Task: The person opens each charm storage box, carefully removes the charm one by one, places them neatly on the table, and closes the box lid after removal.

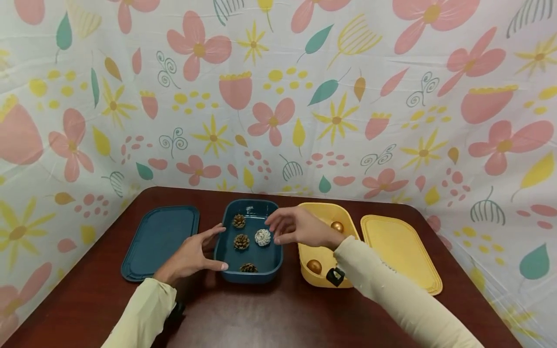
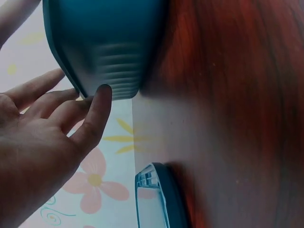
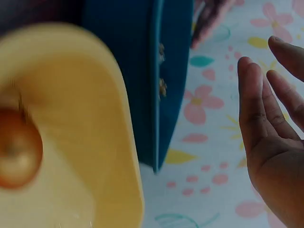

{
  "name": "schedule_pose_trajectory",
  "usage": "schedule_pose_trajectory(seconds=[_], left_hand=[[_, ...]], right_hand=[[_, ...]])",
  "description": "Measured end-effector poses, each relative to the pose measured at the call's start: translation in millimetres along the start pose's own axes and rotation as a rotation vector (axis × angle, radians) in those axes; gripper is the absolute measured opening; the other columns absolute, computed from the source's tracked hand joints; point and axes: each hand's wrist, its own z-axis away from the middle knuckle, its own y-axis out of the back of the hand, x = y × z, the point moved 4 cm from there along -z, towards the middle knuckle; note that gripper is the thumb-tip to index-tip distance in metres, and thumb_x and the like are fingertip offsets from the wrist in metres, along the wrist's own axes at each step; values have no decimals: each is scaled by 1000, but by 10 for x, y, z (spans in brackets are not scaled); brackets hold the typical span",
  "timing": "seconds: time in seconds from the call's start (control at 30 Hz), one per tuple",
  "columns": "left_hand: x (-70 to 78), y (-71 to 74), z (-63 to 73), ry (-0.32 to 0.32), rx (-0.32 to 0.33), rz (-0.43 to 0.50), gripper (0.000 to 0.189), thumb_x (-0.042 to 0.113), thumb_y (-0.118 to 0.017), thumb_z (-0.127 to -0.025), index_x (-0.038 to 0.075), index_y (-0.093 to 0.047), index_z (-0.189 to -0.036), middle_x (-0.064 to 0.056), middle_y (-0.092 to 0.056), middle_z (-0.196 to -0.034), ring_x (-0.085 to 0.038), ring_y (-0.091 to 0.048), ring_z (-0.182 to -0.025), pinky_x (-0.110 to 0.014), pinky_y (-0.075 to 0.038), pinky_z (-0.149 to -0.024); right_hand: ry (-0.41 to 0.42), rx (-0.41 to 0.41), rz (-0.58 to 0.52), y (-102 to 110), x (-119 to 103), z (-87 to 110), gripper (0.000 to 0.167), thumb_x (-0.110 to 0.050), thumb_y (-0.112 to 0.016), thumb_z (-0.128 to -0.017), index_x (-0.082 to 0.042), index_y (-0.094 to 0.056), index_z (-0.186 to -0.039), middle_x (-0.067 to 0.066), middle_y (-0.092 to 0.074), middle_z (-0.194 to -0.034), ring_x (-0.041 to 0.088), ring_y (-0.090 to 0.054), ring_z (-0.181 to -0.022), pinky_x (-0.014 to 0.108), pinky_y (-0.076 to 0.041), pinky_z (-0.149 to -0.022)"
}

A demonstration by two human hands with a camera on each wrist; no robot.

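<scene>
Three brown, scaly pine cones (image 1: 241,241) and one white, knobbly round ornament (image 1: 262,237) lie in front of you inside a deep teal-blue, glossy rectangular container with rounded corners (image 1: 250,277). The cones run down its left half, one behind another; the white piece sits to their right, near the middle. Two shiny gold balls (image 1: 314,266) show in the pale-yellow rounded container (image 1: 311,251), just right of the blue one: one toward the back, one at the near left, partly screened by your sleeve side. Two flat lids: a dark-blue rectangular lid (image 1: 161,241) at far left, a yellow rectangular lid (image 1: 398,249) at far right, all on a dark reddish-brown wooden table (image 1: 252,314). Two hands. Your left hand (image 1: 193,256) comes in from the lower left, spread wide, thumb at the blue container's near-left corner, fingers along its left side. Your right hand (image 1: 302,227) reaches across the yellow container, forearm slanting up from the lower right; its fingers, loosely bent and slightly apart, hold nothing, above the blue container's right edge and just beside the white ornament.
</scene>
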Motion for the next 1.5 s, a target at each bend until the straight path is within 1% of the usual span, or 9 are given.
schedule_pose_trajectory(seconds=[0.13, 0.33, 0.47, 0.53, 0.7, 0.87, 1.07, 1.3, 1.5], left_hand=[[-18, 3, 11, -7, -5, -3, 92, 36, -87, -78, 14, -40, -155, -13, -24, -168, -45, -32, -150, -66, -39, -111], [-36, -23, 12, -3, -33, 30, 93, 35, -86, -79, 14, -38, -156, -13, -21, -169, -46, -32, -149, -64, -40, -111], [-27, -47, -2, -12, -48, 61, 91, 32, -85, -81, 14, -37, -156, -14, -21, -169, -46, -31, -149, -63, -40, -111], [-22, -49, -10, -17, -45, 66, 91, 32, -85, -81, 14, -37, -156, -14, -21, -169, -46, -32, -149, -63, -41, -111], [-26, -38, -15, -17, -41, 64, 92, 32, -85, -81, 14, -37, -156, -14, -23, -168, -46, -33, -148, -62, -42, -110], [-40, -19, -3, -19, -41, 57, 92, 32, -85, -81, 15, -37, -156, -13, -23, -168, -47, -31, -149, -64, -41, -110], [-19, 3, -1, -33, -28, 36, 92, 33, -85, -80, 14, -37, -156, -14, -24, -168, -47, -31, -149, -65, -42, -109], [-12, 8, 6, -23, -32, 30, 92, 34, -85, -80, 15, -37, -157, -13, -23, -168, -46, -31, -149, -65, -41, -110], [-28, -6, 24, -18, -40, 40, 92, 35, -84, -81, 16, -36, -157, -12, -21, -169, -45, -31, -150, -64, -41, -110]], right_hand=[[-5, -70, 4, -205, 17, -84, 37, -5, -76, -88, -8, -66, -124, 11, -71, -110, 14, -70, -93, 28, -61, -83], [-8, -140, 63, -448, 66, -152, 37, -4, -76, -88, -12, -68, -123, 10, -71, -114, 13, -71, -95, 23, -59, -83], [-11, -184, 102, -552, 92, -181, 38, -3, -76, -87, -11, -68, -123, 15, -70, -115, 17, -71, -97, 21, -59, -82], [-12, -208, 111, -597, 102, -201, 39, -3, -76, -87, -8, -67, -124, 17, -68, -116, 19, -71, -98, 19, -58, -82], [-42, -254, 146, -706, 153, -251, 41, -1, -76, -87, -3, -66, -126, 12, -67, -115, 17, -70, -102, 16, -57, -80], [-20, -267, 238, -789, 184, -310, 41, 0, -76, -86, -5, -67, -126, 9, -71, -118, 11, -69, -101, 15, -56, -80], [3, -266, 333, -821, 188, -378, 42, 0, -76, -85, -9, -69, -125, 4, -73, -119, 5, -68, -99, 17, -56, -85], [-29, -267, 379, -875, 188, -434, 36, -1, -76, -87, -13, -71, -121, -1, -74, -114, 3, -67, -97, 15, -54, -85], [-45, -219, 406, -877, 218, -478, 27, -11, -78, -87, -16, -75, -113, -5, -75, -106, 0, -65, -89, 16, -52, -83]])
